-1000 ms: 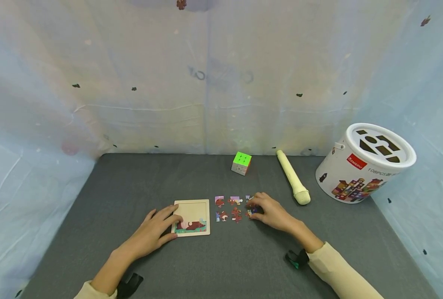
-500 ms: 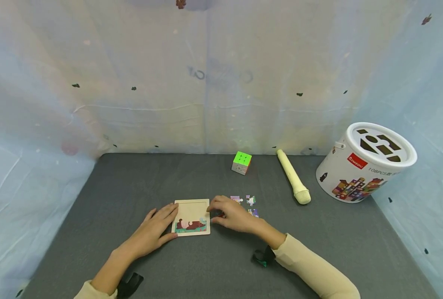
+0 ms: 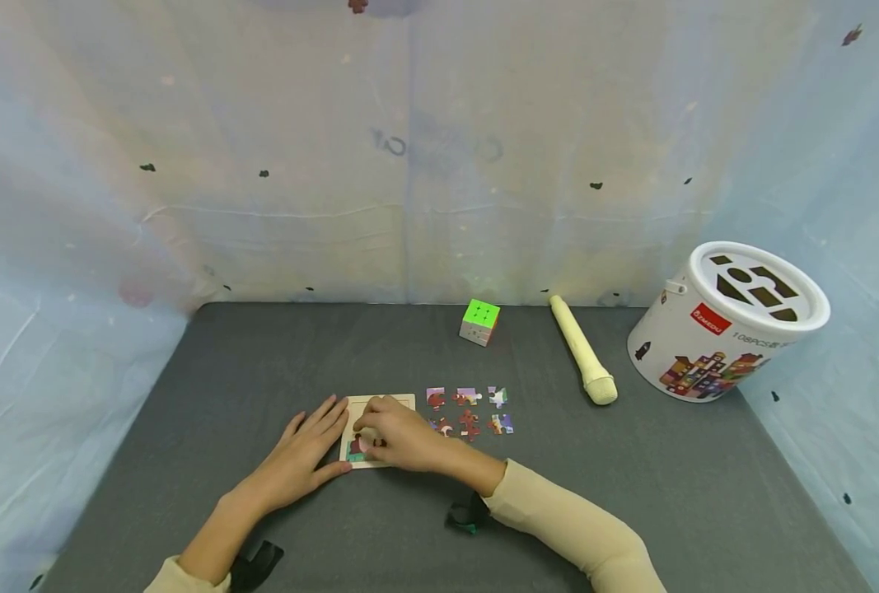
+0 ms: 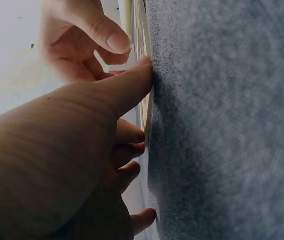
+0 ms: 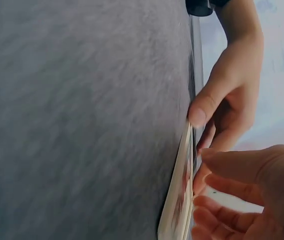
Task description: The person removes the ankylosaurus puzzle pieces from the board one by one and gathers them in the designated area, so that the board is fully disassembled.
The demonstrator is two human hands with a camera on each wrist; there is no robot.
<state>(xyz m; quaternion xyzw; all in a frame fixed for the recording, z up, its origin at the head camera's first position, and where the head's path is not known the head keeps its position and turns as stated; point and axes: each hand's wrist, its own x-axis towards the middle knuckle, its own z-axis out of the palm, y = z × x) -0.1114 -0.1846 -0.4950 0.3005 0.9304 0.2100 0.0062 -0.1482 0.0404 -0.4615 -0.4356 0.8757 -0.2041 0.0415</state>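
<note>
Grey surface (image 3: 261, 371): white bucket (image 3: 721, 329) at its two o'clock. Left hand (image 3: 298, 453): fingers straight, touching board (image 3: 368, 464) at nine o'clock. Right hand (image 3: 402, 436): fingers bent over board, grip undeterminable. Cube (image 3: 479, 323): twelve o'clock of six puzzle pieces (image 3: 469, 422), these at board's three o'clock

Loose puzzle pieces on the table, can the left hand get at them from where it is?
Probably not directly: the left hand touches the left side of the wooden board, and the right hand, over the board, is between it and the puzzle pieces. It would likely need to go around.
</note>
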